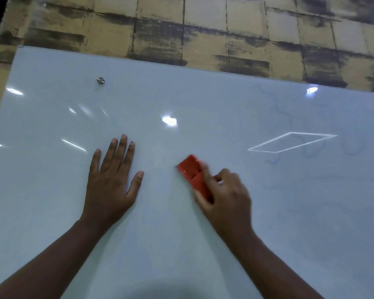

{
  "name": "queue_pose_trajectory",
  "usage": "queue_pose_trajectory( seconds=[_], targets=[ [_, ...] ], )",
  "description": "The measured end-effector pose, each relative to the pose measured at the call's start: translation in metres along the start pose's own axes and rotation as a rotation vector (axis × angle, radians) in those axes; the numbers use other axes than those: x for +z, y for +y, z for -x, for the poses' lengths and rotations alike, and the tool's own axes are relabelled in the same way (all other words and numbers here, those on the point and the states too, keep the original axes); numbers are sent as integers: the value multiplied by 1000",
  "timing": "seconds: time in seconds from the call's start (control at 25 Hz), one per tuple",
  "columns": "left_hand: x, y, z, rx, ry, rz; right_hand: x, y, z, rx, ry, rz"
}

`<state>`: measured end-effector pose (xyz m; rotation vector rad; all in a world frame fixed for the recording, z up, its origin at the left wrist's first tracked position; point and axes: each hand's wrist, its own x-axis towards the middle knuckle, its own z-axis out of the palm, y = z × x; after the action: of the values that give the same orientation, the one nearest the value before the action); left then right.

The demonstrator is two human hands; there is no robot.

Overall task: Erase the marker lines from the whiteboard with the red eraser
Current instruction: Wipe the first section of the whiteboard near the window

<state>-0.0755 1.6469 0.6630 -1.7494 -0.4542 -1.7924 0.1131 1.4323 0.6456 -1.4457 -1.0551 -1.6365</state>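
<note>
Gripping red eraser (191,170) w/ R hand (227,195) fingers (205,171), L hand (111,180) flat on whiteboard (181,100)

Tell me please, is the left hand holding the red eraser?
No, the left hand lies flat and open on the whiteboard, while the right hand grips the red eraser.

The left hand (111,180) lies flat on the glossy whiteboard (52,190), fingers straight and slightly spread. To its right, apart from it, the right hand (227,195) grips the red eraser (191,171) — fingers curled round its near end, the far end pressed to the board and blurred. Faint blue marker lines (276,117) wander over the board's right part, near a bright rhomboid reflection (266,145). A round metal mount (100,80) sits near the board's top edge — beyond it, a brown tile-patterned wall (203,29).
</note>
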Motion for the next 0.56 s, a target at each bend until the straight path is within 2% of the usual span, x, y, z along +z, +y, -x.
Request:
queue_pose_trajectory(
  seconds=[0.12,0.24,0.44,0.56],
  targets=[
    [-2,0,10,4,15,-15,-15,47,-4,246,-2,36],
    [-4,4,17,-7,-7,-8,-28,75,14,376,-21,48],
    [-5,12,30,-37,-29,-9,-29,72,27,462,11,-160],
    [-7,12,32,-38,-41,-11,-22,40,32,328,-6,-226]
  ],
)
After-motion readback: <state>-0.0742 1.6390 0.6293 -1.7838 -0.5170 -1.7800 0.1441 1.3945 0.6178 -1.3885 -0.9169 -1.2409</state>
